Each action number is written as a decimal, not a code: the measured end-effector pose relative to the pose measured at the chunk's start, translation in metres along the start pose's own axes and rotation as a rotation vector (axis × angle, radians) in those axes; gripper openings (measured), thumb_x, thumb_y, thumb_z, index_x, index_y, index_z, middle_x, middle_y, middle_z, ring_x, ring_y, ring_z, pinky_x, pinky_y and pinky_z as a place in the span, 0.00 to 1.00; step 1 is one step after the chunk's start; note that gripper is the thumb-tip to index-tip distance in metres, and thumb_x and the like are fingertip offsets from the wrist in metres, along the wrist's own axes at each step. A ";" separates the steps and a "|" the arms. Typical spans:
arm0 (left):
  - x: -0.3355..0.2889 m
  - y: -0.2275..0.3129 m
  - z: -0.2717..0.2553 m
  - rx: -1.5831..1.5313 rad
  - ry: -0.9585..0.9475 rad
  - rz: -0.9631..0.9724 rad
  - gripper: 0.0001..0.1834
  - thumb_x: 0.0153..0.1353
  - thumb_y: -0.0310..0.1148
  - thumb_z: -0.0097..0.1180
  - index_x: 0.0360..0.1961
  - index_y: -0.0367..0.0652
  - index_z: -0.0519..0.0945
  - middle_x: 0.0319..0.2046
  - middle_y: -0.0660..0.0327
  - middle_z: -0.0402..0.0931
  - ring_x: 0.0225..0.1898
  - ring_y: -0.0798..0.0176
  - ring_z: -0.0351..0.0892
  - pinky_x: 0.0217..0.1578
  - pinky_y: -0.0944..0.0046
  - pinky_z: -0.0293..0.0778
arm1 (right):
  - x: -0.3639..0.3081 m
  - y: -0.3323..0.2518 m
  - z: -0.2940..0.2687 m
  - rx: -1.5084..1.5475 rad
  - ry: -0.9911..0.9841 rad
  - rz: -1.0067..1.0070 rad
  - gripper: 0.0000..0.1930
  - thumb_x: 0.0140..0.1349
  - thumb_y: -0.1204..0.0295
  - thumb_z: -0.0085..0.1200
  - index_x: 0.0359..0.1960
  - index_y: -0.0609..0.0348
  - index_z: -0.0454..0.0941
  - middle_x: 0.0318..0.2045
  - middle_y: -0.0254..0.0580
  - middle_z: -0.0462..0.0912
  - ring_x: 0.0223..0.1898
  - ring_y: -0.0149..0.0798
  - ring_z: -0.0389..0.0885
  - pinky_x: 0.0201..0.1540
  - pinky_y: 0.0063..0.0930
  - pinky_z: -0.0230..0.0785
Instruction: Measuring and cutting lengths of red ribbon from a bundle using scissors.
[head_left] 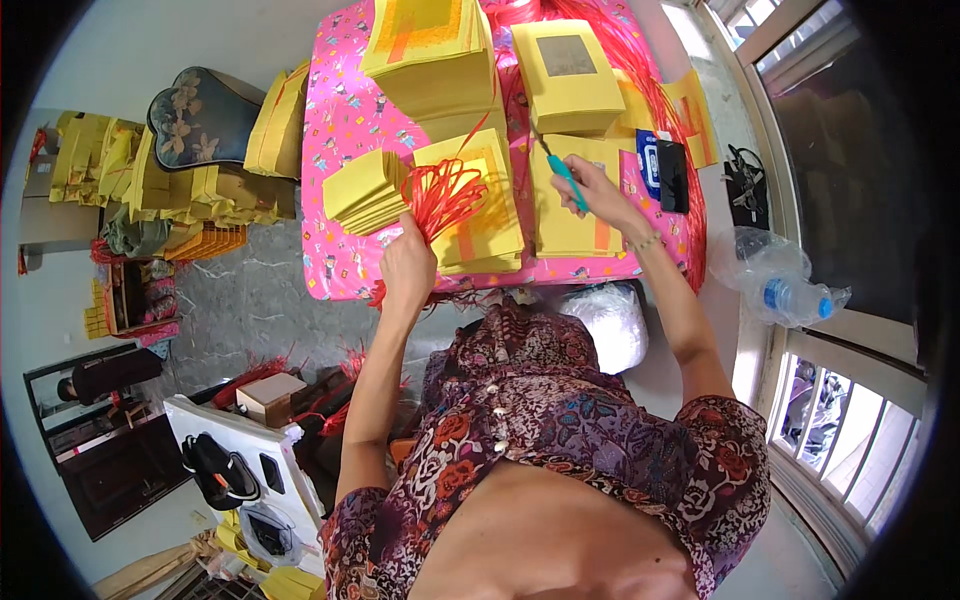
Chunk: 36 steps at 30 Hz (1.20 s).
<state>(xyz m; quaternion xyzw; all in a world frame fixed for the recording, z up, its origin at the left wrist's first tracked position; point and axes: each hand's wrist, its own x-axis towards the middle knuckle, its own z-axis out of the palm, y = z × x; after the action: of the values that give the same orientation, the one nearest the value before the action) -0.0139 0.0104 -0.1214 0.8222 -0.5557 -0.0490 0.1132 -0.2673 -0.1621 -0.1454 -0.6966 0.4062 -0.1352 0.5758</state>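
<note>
My left hand is closed round the lower end of a bunch of looped red plastic ribbon, above the front of the table. My right hand grips a teal-handled tool with a thin dark tip pointing away from me; its exact kind is unclear. Beneath the ribbon lies a stack of yellow paper with an orange print. Under my right hand is another yellow paper stack. A smaller fanned pile of folded yellow paper sits left of the ribbon.
Taller yellow paper stacks stand farther back on the pink-covered table. Red ribbon strands hang over its right side, beside a black phone and blue packet. A clear plastic bottle is at right.
</note>
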 end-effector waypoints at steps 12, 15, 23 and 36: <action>-0.005 0.009 0.016 0.027 -0.053 0.066 0.08 0.53 0.24 0.44 0.35 0.33 0.65 0.15 0.46 0.74 0.19 0.45 0.77 0.17 0.50 0.71 | -0.013 -0.011 0.023 0.398 -0.586 0.052 0.23 0.60 0.43 0.44 0.32 0.51 0.65 0.20 0.26 0.67 0.16 0.20 0.64 0.18 0.13 0.56; -0.008 0.011 0.015 -0.042 -0.099 0.032 0.10 0.52 0.22 0.45 0.37 0.34 0.64 0.16 0.43 0.73 0.21 0.40 0.76 0.20 0.45 0.69 | -0.005 -0.004 0.028 0.418 -0.606 0.081 0.22 0.60 0.43 0.43 0.32 0.51 0.65 0.20 0.26 0.68 0.16 0.20 0.64 0.17 0.13 0.56; -0.010 0.010 0.018 -0.020 -0.093 0.057 0.07 0.53 0.23 0.44 0.33 0.35 0.64 0.16 0.44 0.74 0.20 0.42 0.77 0.19 0.47 0.70 | 0.006 0.001 0.033 0.391 -0.618 0.034 0.25 0.62 0.44 0.40 0.36 0.55 0.67 0.20 0.28 0.67 0.16 0.20 0.65 0.16 0.14 0.57; -0.010 0.012 0.015 0.037 -0.122 0.107 0.04 0.54 0.24 0.44 0.31 0.36 0.65 0.15 0.47 0.74 0.20 0.45 0.77 0.18 0.50 0.71 | 0.005 -0.008 0.035 0.429 -0.600 0.034 0.18 0.65 0.53 0.42 0.37 0.57 0.66 0.17 0.26 0.65 0.14 0.19 0.62 0.13 0.13 0.54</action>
<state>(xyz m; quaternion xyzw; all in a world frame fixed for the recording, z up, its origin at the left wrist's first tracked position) -0.0317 0.0136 -0.1336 0.7888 -0.6054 -0.0828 0.0665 -0.2379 -0.1412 -0.1505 -0.5617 0.1934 0.0026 0.8044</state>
